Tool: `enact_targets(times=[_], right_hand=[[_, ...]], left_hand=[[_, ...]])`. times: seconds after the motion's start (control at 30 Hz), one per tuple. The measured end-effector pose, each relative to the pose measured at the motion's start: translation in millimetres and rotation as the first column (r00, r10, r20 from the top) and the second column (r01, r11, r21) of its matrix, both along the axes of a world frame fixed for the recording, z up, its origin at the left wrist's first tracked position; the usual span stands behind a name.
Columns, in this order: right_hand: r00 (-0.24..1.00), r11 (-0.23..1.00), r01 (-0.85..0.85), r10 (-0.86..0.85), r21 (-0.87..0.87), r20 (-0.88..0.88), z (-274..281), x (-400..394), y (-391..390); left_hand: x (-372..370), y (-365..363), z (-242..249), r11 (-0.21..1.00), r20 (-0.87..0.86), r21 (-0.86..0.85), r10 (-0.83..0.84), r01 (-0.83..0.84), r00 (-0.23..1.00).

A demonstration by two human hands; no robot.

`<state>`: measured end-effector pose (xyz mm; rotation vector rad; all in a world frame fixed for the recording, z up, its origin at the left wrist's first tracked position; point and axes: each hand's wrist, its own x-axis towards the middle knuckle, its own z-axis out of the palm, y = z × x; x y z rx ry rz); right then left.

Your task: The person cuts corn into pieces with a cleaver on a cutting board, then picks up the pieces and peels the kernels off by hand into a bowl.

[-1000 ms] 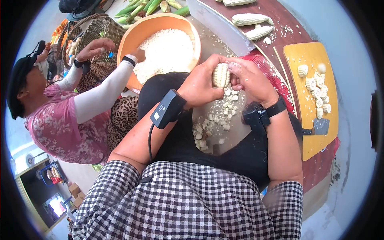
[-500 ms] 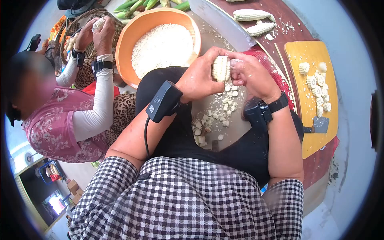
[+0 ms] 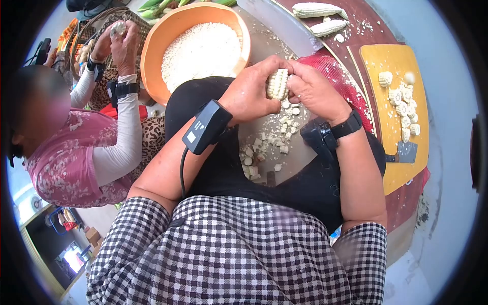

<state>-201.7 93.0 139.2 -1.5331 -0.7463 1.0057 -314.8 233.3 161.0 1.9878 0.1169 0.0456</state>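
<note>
Between my two hands is a short piece of white corn cob (image 3: 277,84), its rows of kernels facing up. My left hand (image 3: 250,94) wraps it from the left, thumb below and fingers over the far end. On the other side, my right hand (image 3: 316,94) has its fingers curled and its thumb pressed against the corn's right edge. Below the hands, cob bits and loose kernels (image 3: 274,140) are scattered on the grey surface between my knees. An orange basin (image 3: 146,66) of loose white kernels (image 3: 203,53) stands just beyond my left hand.
On the right, a yellow cutting board (image 3: 376,61) carries several corn pieces (image 3: 401,108) and a cleaver (image 3: 406,152). Whole peeled cobs (image 3: 319,10) lie at the far right, near a red mesh bag (image 3: 330,71). A co-worker (image 3: 76,147) sits at left, holding corn.
My right hand's fingers have curled in closer against the corn piece, which is tilted slightly differently. The whole view has shifted a little. The co-worker's hands remain raised.
</note>
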Motion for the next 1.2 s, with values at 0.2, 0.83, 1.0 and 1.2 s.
enact_targets(times=[0.2,0.83,1.0,1.2], right_hand=[[1.000,1.000,-0.002,0.002,-0.002,0.013,0,2,-1],[0.999,0.998,-0.043,0.044,-0.041,0.018,1,7,1],[0.993,0.999,0.015,-0.018,-0.028,-0.118,-9,11,3],[0.893,0.997,0.054,-0.027,0.047,-0.449,5,14,2]], left_hand=[[2,3,-3,0.998,0.019,-0.052,-0.018,0.019,1.000],[6,4,-3,0.997,-0.018,-0.077,-0.006,0.005,1.000],[10,8,-2,0.971,-0.051,-0.240,-0.013,0.000,0.999],[13,10,6,0.984,-0.065,-0.176,-0.010,-0.002,0.998]])
